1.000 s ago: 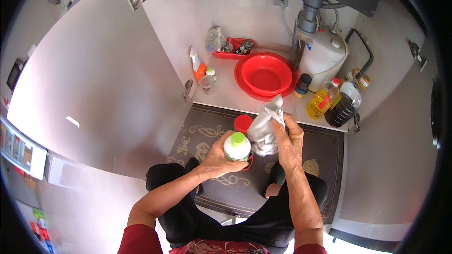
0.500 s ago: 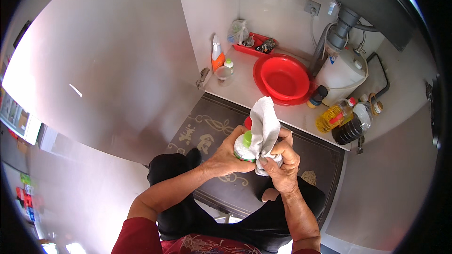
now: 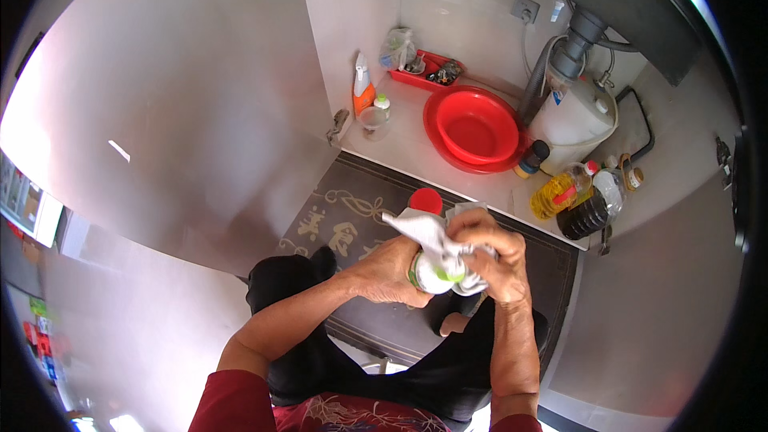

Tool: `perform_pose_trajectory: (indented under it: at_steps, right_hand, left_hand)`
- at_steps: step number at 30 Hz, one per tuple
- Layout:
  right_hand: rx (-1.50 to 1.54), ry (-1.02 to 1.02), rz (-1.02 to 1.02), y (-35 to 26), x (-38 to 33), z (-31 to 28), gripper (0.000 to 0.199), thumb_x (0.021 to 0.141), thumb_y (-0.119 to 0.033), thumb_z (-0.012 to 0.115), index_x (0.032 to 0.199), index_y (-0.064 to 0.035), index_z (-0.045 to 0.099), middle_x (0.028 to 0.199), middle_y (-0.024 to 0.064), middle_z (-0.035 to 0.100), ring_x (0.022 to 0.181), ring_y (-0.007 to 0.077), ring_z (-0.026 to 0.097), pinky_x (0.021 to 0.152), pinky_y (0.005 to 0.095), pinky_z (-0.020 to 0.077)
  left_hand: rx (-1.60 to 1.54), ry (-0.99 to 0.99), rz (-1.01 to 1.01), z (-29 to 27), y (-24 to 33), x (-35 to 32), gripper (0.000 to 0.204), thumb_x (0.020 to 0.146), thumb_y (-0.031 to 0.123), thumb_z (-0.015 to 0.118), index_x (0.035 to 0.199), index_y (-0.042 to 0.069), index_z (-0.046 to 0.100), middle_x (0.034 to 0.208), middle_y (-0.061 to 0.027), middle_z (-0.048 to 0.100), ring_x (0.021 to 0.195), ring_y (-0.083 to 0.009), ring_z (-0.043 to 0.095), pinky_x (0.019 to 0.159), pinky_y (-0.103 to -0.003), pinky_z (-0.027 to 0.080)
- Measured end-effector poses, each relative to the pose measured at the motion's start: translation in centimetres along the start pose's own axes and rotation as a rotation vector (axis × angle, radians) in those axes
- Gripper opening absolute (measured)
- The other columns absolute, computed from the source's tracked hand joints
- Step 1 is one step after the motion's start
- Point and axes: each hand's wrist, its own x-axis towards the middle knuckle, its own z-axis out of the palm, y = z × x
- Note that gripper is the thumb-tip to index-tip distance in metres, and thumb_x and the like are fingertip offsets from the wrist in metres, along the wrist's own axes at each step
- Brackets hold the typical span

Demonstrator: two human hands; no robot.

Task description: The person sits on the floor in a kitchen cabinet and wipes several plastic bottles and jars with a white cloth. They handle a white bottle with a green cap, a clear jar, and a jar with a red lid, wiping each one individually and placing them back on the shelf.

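My left hand is wrapped round a small white bottle with a green cap, tilted so that its cap faces toward my right hand. My right hand grips a whitish cloth, which lies bunched against the bottle's top and partly covers the cap. One corner of the cloth sticks out to the left above my left hand. Just beyond the hands stands a container with a round red lid; its lower part is hidden.
Ahead is an open cabinet with red basins, a red tray, an orange-and-white spray bottle, a white tank under a grey drain pipe, and a yellow oil bottle. A dark patterned mat covers the floor.
The bottle has turned, its cap swinging down and to the right. The cloth's raised corner has dropped over to the left, and more of the red lid shows.
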Motion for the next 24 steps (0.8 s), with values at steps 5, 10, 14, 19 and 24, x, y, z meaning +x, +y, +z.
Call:
perform_pose_trajectory:
  at_steps: [5,10,14,19,24]
  right_hand:
    - [-0.642,-0.456,-0.113,-3.2,-0.1,1.2,0.025,0.062,-0.002,0.067,0.082,-0.0161,0.069,0.093,-0.0018,0.059,0.088,0.0252,0.054,0.084,0.0381,0.0401]
    - [-0.819,-0.31,0.06,-1.9,-0.8,1.2,0.022,0.066,-0.004,0.067,0.085,-0.0143,0.066,0.094,0.0012,0.058,0.088,0.0244,0.056,0.08,0.036,0.0433]
    - [-0.528,-0.085,0.25,-1.1,-0.6,0.2,0.019,0.075,-0.001,0.063,0.092,-0.0073,0.064,0.094,0.0053,0.057,0.086,0.0203,0.057,0.077,0.0302,0.0459]
    - [-0.232,0.299,0.325,0.6,-0.5,0.7,0.015,0.083,-0.003,0.061,0.097,-0.0011,0.062,0.099,0.0081,0.058,0.088,0.0138,0.055,0.076,0.0266,0.0443]
    - [-1.107,0.133,-0.379,0.5,-1.2,2.6,0.023,0.065,-0.004,0.063,0.088,-0.0077,0.066,0.097,0.0075,0.054,0.088,0.0251,0.052,0.077,0.0368,0.0441]
  left_hand:
    - [0.252,0.038,0.307,0.9,-4.2,-0.5,0.069,0.06,0.02,0.076,0.121,0.008,0.044,0.104,-0.0088,0.058,0.095,-0.0268,0.058,0.084,-0.036,0.048]
    - [0.089,0.185,-0.006,1.9,-4.6,-0.6,0.07,0.054,0.022,0.074,0.116,0.009,0.046,0.101,-0.0124,0.056,0.096,-0.0296,0.057,0.082,-0.038,0.048]
    - [0.408,0.186,-0.011,1.3,-1.3,-0.1,0.061,0.057,0.018,0.072,0.112,0.009,0.049,0.105,-0.0146,0.056,0.1,-0.0332,0.055,0.083,-0.041,0.047]
    - [0.121,0.306,0.056,0.9,-1.7,0.8,0.061,0.055,0.017,0.072,0.108,0.004,0.044,0.098,-0.0133,0.055,0.098,-0.0335,0.054,0.083,-0.041,0.044]
    - [0.098,0.342,-0.064,0.3,-1.1,0.8,0.06,0.056,0.015,0.074,0.109,0.004,0.047,0.101,-0.0135,0.057,0.1,-0.0309,0.055,0.085,-0.039,0.044]
